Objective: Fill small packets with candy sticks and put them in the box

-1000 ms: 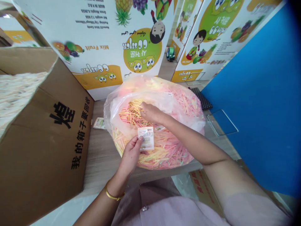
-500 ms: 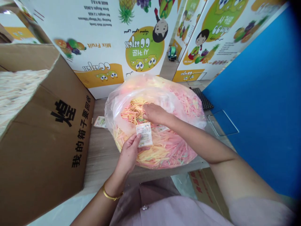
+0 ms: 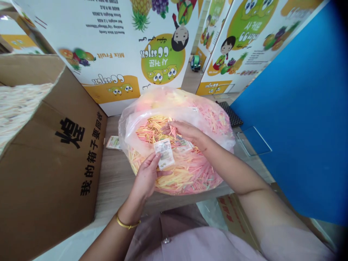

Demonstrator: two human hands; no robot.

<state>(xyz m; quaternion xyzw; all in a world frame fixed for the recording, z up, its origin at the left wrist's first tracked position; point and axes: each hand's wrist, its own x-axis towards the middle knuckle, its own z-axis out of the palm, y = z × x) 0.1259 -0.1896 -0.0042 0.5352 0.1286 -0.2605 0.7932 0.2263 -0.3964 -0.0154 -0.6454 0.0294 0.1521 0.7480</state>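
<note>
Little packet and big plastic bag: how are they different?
The packet is tiny, and the clear plastic bag is huge. The packet is flat and printed, while the bag bulges with pink and yellow sticks. The left hand pinches the packet, while the bag sits on the wooden table. Both are thin wrappers.

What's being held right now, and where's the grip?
The left hand pinches a small printed packet by its left side. The right hand is over the coloured sticks; can't tell if it holds any.
</note>
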